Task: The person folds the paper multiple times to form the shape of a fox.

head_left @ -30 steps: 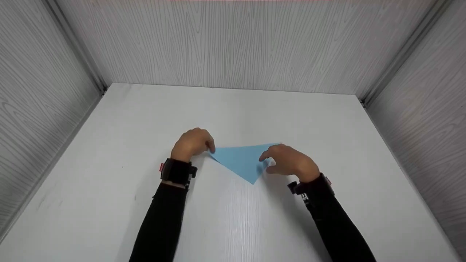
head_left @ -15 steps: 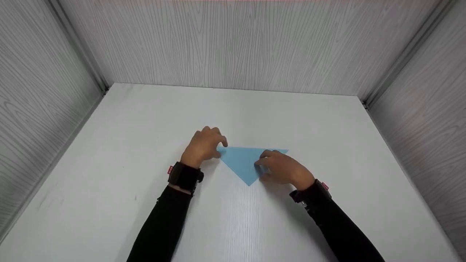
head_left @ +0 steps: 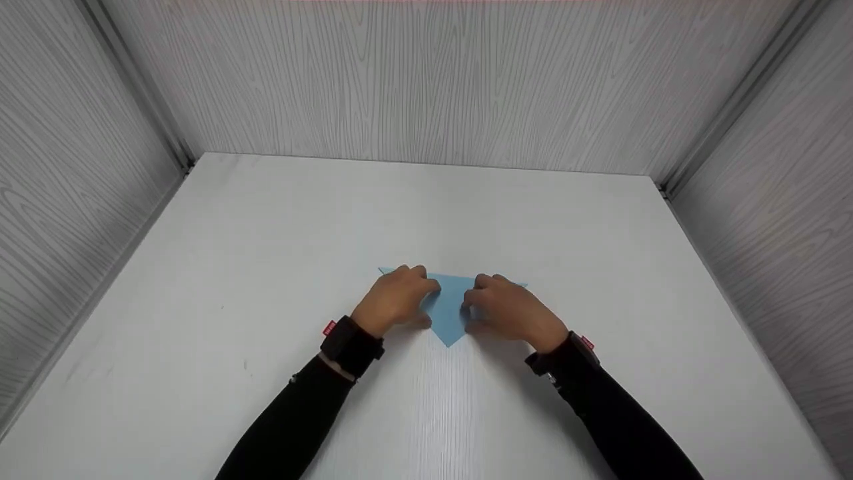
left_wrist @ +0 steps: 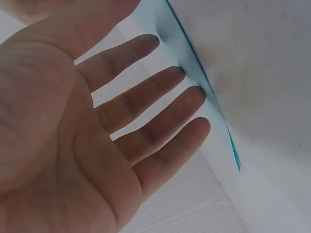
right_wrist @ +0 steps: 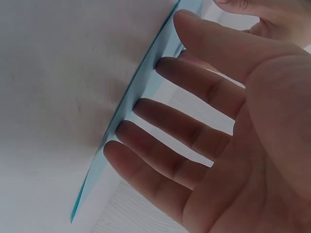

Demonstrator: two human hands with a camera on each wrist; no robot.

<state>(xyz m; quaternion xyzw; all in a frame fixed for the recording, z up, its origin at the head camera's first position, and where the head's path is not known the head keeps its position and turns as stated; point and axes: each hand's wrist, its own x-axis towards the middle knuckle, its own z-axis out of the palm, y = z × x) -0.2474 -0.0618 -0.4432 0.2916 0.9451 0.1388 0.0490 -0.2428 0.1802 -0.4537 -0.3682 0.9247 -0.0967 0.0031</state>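
Note:
A light blue sheet of paper (head_left: 448, 307), folded into a triangle, lies flat on the white table with one corner pointing toward me. My left hand (head_left: 396, 300) rests on its left part, and the fingertips (left_wrist: 197, 94) touch the paper (left_wrist: 167, 31) near its long edge. On the right part rests my right hand (head_left: 514, 310), its fingertips (right_wrist: 146, 107) also touching the paper (right_wrist: 142, 85). Both hands keep their fingers spread and only slightly bent. The side corners show beyond the hands; the areas beneath them are hidden.
The white table (head_left: 266, 220) extends around the paper on all sides. A grey wood-grain panel (head_left: 426, 87) closes off the back, with similar panels on the left (head_left: 60, 167) and right (head_left: 780, 200). Black wrist devices (head_left: 351, 347) are strapped at the sleeves.
My left hand has let go of the left corner and slid right and nearer, onto the paper. The paper now lies flat. My right hand has shifted slightly left and nearer.

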